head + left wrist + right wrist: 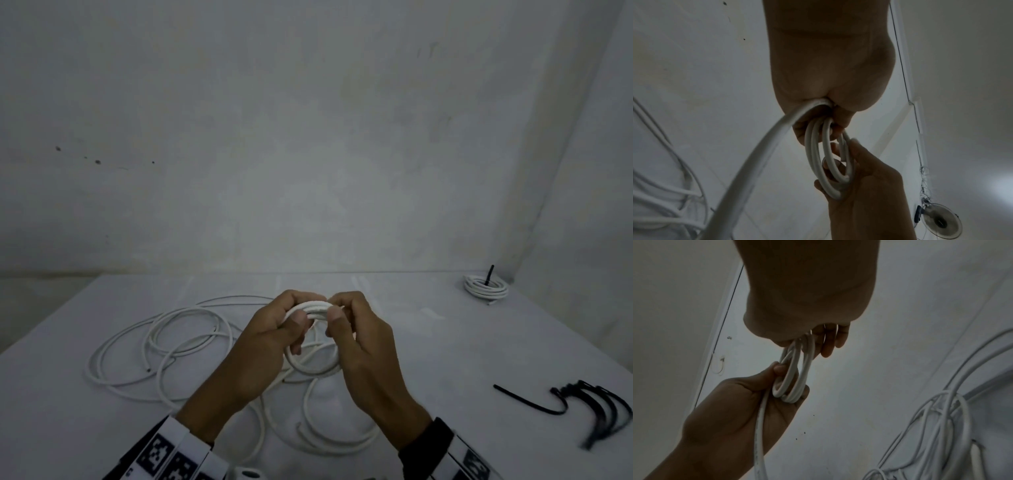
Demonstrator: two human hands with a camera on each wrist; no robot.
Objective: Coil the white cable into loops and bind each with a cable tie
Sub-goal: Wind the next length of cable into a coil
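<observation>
Head view, surroundings: a white table [428, 342] stands against a pale, scuffed wall [308, 137]; a finished coil [485, 287] of white cable lies at the far right corner with a black tie end sticking up from it.
Spare ties: a bunch of black cable ties [596, 407] lies at the right edge, curved and thin, well apart from the hands.
Obstruction: both hands cover the top of the small coil [310, 363]; loose strands cross under and behind it.
Loose cable: the white cable [154, 342] sprawls in wide, irregular rounds over the left and middle of the table, smooth and round in section, with a cut end showing near the left.
Small coil: several tight turns, roughly circular, held upright above the table's middle; no tie is seen on it.
Left hand [274, 335]: fingers curled round the coil's top, thumb pressed on the strands; in the left wrist view a strand runs from the fist toward the camera.
Right hand [356, 339]: thumb and fingers pinch the same bundle just beside the left thumb.
Wrists: bands with black-and-white square markers [168, 452].
</observation>
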